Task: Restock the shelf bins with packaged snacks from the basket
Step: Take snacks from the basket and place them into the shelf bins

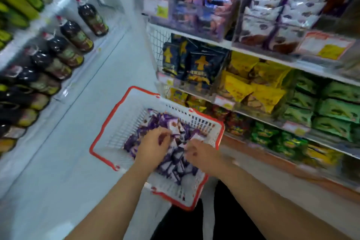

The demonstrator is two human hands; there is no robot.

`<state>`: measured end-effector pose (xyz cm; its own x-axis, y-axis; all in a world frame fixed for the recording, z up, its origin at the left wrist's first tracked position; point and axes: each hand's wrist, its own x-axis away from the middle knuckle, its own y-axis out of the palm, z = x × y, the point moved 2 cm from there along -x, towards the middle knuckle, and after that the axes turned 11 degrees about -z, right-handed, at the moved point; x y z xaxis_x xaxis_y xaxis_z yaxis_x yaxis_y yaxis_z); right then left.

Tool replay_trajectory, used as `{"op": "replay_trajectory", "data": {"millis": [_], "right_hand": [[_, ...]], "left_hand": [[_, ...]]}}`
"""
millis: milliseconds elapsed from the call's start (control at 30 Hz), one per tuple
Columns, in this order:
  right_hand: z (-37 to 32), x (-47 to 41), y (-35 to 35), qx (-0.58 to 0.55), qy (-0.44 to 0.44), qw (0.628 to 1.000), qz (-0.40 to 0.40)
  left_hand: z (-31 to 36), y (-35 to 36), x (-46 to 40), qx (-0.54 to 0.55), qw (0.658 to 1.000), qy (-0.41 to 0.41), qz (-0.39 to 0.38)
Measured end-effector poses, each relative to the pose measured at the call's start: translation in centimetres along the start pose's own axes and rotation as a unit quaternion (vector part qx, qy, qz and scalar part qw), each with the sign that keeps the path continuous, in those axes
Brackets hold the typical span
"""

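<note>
A white basket with a red rim (124,128) stands on the pale floor before the shelves. It holds several small purple-and-white snack packets (175,163). Both my hands are down inside it. My left hand (153,144) has its fingers curled into the pile, gripping packets near the basket's middle. My right hand (200,152) lies just to the right, its fingers bent around packets by the basket's right wall. Matching purple-and-white packets fill a clear shelf bin (280,11) on the upper right shelf. The frame is blurred.
Right-hand shelves carry bins of dark blue bags (198,68), yellow bags (253,84) and green bags (331,107). Dark bottles (74,37) line the left shelves. An open aisle of pale floor (87,103) runs between them.
</note>
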<state>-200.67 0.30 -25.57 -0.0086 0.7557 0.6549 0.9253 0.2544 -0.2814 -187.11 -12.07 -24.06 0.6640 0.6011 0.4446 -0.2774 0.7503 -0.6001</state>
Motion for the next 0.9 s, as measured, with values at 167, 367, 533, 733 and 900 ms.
{"op": "replay_trajectory", "data": {"millis": [167,367,533,733,900], "right_hand": [[2.8,-7.3,6.7,-0.058,0.085,0.987,-0.125],[3.2,-14.5,8.8,-0.112,0.137,0.97,-0.164],[3.6,-16.5,8.8,0.088,0.143,0.978,-0.121],[3.4,-13.8,7.0,0.221,0.148,0.964,-0.005],[0.9,-9.3,3.8,0.193,0.031,0.976,0.101]], "left_hand": [[-8.3,1.0,4.9,0.044,0.994,-0.095,-0.019],[-12.3,0.8,6.3,0.049,0.993,-0.106,-0.004],[-13.0,0.5,6.0,0.075,0.992,-0.103,0.008],[-11.4,0.4,4.9,0.097,0.99,-0.102,-0.002],[-7.8,-0.5,3.0,0.091,0.994,-0.063,-0.02]]}}
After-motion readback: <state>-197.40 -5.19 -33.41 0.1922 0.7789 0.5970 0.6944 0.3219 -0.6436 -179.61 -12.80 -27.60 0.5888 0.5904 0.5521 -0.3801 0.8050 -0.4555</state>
